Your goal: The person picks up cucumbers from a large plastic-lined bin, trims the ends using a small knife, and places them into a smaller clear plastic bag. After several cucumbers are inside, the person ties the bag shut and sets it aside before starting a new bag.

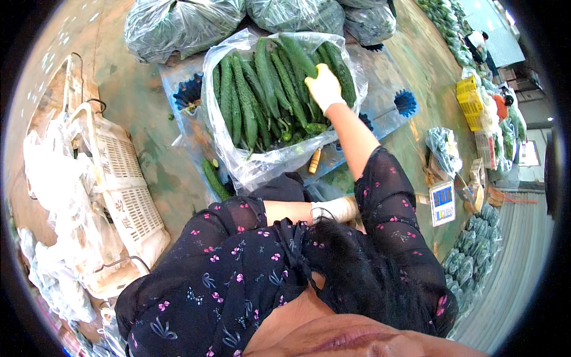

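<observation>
A clear plastic bag [270, 163], opened wide, is full of long dark green cucumbers [244, 101] lying side by side. My right hand [325, 88], in a pale yellow glove, is closed around the near end of a cucumber [296, 52] on top of the pile, toward its right side. My left hand [336, 209], gloved in off-white, is held low near my lap. Its fingers are hidden behind my right sleeve. Beside the bag's near edge is a short wooden handle [315, 160]; what it belongs to cannot be made out.
Filled plastic bags [184, 27] stand beyond the open one. A loose cucumber [214, 178] lies to its near left. White slatted crates [128, 178] with plastic film stand at left. A scale display [442, 203] is at right; people [477, 44] and a yellow crate [468, 102] are farther off.
</observation>
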The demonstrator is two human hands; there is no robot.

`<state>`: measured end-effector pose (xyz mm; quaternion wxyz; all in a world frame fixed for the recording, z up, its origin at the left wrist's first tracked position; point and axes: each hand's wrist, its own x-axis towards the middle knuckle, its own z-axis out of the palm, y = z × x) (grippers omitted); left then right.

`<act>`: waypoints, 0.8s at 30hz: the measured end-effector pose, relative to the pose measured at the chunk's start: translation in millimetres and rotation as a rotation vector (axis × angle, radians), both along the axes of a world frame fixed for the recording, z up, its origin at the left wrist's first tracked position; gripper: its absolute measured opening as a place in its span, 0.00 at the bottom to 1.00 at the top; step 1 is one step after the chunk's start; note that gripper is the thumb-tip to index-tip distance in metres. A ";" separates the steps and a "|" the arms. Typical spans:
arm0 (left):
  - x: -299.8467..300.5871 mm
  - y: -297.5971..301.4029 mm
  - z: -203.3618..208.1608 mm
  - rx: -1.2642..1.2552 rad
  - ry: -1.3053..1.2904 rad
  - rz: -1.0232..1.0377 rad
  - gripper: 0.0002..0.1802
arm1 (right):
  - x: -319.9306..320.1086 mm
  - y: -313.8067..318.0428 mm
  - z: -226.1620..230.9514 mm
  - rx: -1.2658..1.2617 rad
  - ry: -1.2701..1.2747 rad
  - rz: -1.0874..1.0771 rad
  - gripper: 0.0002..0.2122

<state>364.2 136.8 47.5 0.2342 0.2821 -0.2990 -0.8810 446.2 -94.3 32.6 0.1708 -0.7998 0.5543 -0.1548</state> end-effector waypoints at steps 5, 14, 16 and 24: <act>7.5 -2.4 -2.3 -0.021 0.010 -0.023 0.16 | 14.9 4.8 -34.1 0.089 0.272 -0.009 0.22; 17.7 0.5 5.0 -0.024 0.007 0.058 0.11 | -69.2 -4.0 0.2 1.284 -1.071 -0.178 0.12; 11.4 1.2 -1.6 -0.029 -0.011 0.063 0.10 | -109.6 12.8 10.1 1.472 -1.281 -0.063 0.15; 2.2 1.5 -1.0 0.072 0.007 0.104 0.09 | -190.5 83.8 19.8 1.458 -1.663 0.153 0.18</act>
